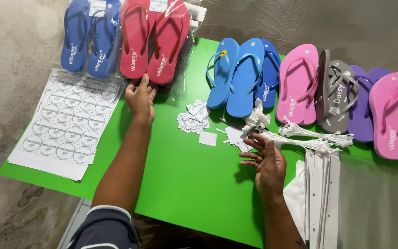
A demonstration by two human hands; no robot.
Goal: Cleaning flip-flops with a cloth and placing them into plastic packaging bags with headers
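Observation:
My left hand (140, 99) rests with its fingertips against the heel end of a bagged pair of red flip-flops (155, 40) at the far left of the green table (194, 184). My right hand (267, 162) hovers with fingers spread over the table, close to a bundle of white plastic tag ties (307, 137) and small white cut labels (194, 117). Neither hand grips anything.
A bagged blue pair (88, 37) lies left of the red pair. A sheet of round stickers (67, 122) covers the left edge. Blue (242, 76), pink (296, 83), grey (339, 94), purple and pink flip-flops line the far side. White card strips (321, 198) and clear bags lie at right.

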